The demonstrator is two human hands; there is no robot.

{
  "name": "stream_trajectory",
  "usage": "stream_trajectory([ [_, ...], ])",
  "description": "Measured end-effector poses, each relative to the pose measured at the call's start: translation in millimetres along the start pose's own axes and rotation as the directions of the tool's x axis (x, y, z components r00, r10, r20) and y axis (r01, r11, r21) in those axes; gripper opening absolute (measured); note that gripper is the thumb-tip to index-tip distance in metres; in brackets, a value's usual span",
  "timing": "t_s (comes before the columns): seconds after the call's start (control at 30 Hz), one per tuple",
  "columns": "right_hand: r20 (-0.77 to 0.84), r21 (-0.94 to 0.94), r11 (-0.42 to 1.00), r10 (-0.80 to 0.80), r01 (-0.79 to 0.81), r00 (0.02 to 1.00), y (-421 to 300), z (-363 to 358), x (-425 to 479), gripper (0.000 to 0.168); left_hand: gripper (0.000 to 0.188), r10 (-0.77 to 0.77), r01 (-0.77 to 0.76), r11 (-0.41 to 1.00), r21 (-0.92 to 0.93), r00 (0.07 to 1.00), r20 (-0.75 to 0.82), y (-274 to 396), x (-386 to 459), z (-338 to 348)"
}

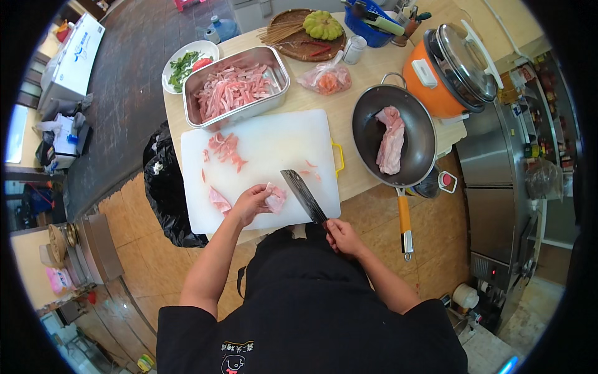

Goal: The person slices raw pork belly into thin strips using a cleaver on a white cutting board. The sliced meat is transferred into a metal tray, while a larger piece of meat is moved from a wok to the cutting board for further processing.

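Note:
My left hand pinches a pale pink piece of raw meat over the near half of a white cutting board. In my right hand is the handle of a kitchen knife, its dark blade slanting up and left above the board's right part. Another piece of raw meat lies left of my left hand. Farther up the board is a small heap of cut meat, and a few thin scraps lie at the right.
A steel pan of meat strips stands behind the board. To the right, a wok holds a long meat piece, its orange handle jutting past the table edge. Beyond are an orange rice cooker, a wicker tray and a plate of greens.

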State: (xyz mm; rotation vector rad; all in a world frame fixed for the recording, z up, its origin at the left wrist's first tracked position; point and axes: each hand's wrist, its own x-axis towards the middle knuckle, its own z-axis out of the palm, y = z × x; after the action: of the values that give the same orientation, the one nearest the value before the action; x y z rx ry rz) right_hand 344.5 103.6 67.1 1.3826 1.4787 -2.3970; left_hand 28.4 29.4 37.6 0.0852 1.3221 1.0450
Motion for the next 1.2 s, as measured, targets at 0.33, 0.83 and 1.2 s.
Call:
stream_trajectory([
  [0.33, 0.077, -0.607, 0.718, -0.374, 0.341, 0.924, -36.8, 20.8, 19.5, 0.038, 0.022, 0.801, -0.292, 0.208, 0.934, 0.598, 0.008, -50.4, -14.1, -6.2],
  [0.83, 0.188, -0.749, 0.601, -0.211, 0.279, 0.959, -56.5, 10.3, 21.5, 0.038, 0.031, 0.837, -0.264, -0.018, 0.964, 0.523, 0.159, -84.9, 0.6, 20.9],
  [1.2, 0.267, -0.749, 0.557, -0.243, 0.359, 0.933, -69.6, 60.0, 77.7, 0.036, 0.036, 0.85, -0.199, 0.033, 0.98, 0.522, 0.077, -59.0, -5.3, -9.8],
])
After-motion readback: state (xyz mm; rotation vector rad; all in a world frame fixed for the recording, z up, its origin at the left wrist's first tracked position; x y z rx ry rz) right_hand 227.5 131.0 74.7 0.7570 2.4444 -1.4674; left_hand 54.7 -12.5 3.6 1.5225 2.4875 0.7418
